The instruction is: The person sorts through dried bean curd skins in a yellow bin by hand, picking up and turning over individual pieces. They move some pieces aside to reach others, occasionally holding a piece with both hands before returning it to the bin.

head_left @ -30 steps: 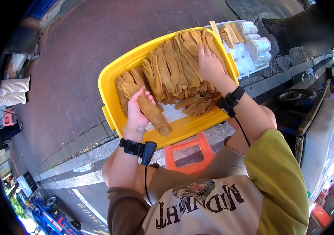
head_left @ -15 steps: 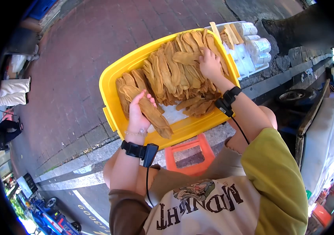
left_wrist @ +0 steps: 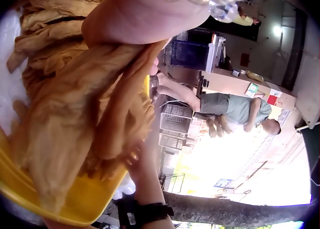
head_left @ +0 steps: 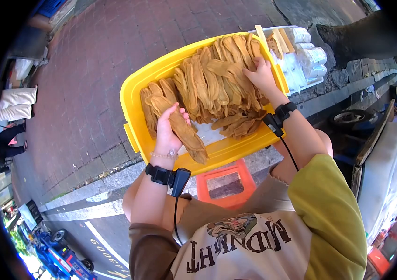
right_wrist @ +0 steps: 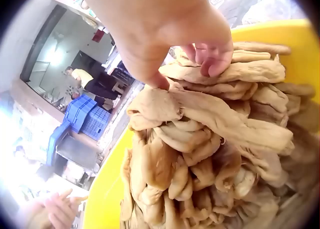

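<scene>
My left hand grips a few long, flat, tan wrinkled strips at the tub's left side, their lower ends hanging over the near rim. Loose folds of the held strips show below the palm in the left wrist view. At the tub's right end my right hand is over the piled strips, thumb and fingers spread apart. In the right wrist view the thumb touches the end of a strip lying crosswise on the pile. Bent fingers rest farther along on other strips.
The yellow tub has a white liner near its front. Beyond its right end stands a clear tray with wrapped rolls and wooden slats. A red stool is between the knees. A tree trunk lies to the right.
A strip now lies crosswise on top of the pile, where my right hand was. That hand has shifted slightly right, off most of the strip. My left hand keeps its hold.
</scene>
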A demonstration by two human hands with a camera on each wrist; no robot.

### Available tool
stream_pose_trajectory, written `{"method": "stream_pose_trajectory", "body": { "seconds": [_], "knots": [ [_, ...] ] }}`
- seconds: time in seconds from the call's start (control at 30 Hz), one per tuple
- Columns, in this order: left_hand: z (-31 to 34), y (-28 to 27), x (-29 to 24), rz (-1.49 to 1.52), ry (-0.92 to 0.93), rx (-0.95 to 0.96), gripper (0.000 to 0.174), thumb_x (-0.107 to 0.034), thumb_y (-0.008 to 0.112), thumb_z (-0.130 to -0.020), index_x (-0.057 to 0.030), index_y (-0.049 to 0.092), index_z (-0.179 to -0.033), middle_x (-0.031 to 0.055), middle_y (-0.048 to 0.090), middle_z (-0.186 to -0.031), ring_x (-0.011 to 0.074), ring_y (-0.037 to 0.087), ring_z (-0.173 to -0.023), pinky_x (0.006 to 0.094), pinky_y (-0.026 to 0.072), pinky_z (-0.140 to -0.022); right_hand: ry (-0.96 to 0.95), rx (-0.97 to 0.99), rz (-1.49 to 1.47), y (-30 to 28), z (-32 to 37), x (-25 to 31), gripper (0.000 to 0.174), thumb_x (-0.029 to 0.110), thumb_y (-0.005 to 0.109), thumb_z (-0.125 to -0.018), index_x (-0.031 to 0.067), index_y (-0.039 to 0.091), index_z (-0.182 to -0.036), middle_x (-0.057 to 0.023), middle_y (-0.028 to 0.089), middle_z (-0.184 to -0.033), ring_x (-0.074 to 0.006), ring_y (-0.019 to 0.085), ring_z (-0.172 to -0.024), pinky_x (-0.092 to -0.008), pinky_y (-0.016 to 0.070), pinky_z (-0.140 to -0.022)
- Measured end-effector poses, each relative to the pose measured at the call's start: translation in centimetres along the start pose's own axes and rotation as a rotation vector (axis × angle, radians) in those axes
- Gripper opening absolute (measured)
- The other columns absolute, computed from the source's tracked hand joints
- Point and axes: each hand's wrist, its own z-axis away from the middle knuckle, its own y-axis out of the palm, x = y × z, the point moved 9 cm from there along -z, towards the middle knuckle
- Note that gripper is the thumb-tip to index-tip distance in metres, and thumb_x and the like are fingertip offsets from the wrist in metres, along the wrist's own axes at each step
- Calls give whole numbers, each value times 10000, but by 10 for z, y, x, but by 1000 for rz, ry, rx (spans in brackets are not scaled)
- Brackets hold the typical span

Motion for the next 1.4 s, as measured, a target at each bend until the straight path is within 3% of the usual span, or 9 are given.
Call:
{"method": "stream_pose_trajectory", "body": {
  "seconds": [0.13,0.57,0.77,0.83,0.93,1.0,1.13,1.37,1.4],
  "knots": [
    [0,-2,3,-12,-5,-23,197,-186,553,-856,-110,518,-1034,29,560,-805,169,556,-709,304,468,-634,-146,9,403,7,33,46,991,540,754,-586,-6,344,-1305,-249,385,-1226,-427,393,-1160,-452,377,-959],
    [4,2,2,-21,2,-14,229,-200,543,-859,-83,519,-1055,44,553,-839,174,552,-729,310,473,-651,-142,122,136,15,14,31,749,327,779,-651,-13,421,-1215,-209,522,-1090,-334,570,-973,-369,467,-832],
    [6,11,3,75,-27,81,327,-335,479,-867,-98,505,-1091,65,558,-859,200,552,-756,334,460,-675,277,352,-377,25,37,39,700,172,712,-691,30,350,-1272,-126,557,-903,-193,573,-742,-290,489,-661],
    [7,13,2,64,-6,84,350,-356,474,-865,-97,507,-1099,70,561,-866,199,551,-759,334,458,-674,-94,178,-590,7,45,89,658,109,656,-700,37,353,-1280,-112,552,-899,-147,547,-673,-254,474,-589],
    [3,11,3,17,29,106,372,-384,471,-868,-97,516,-1101,71,575,-905,201,558,-792,339,458,-705,-521,287,-581,6,98,152,708,7,538,-746,63,252,-1391,-135,478,-1231,-199,483,-1101,-298,397,-934],
    [6,19,9,-18,38,125,372,-392,473,-872,-99,523,-1095,67,586,-938,203,566,-822,344,459,-736,-402,610,-839,36,137,165,752,41,546,-760,63,193,-1424,-164,441,-1308,-241,474,-1157,-328,395,-946],
    [10,23,23,31,88,76,330,-346,461,-905,-113,520,-1130,42,596,-1052,203,557,-986,345,412,-906,-641,710,-267,66,186,169,788,-46,432,-734,78,116,-1446,-155,319,-1416,-210,417,-1228,-314,361,-994],
    [19,31,-5,-34,244,102,312,-268,494,-892,-96,492,-1152,36,570,-913,155,534,-820,294,424,-781,-262,694,-638,84,176,134,761,83,417,-778,102,53,-1446,-185,543,-1004,-265,546,-688,-361,481,-690],
    [22,39,-12,-94,247,127,321,-281,496,-892,-94,490,-1152,41,571,-913,156,537,-816,293,428,-773,100,794,-979,93,169,120,713,90,395,-783,126,109,-1435,-132,506,-875,-241,505,-656,-349,457,-656]
  ]
}}
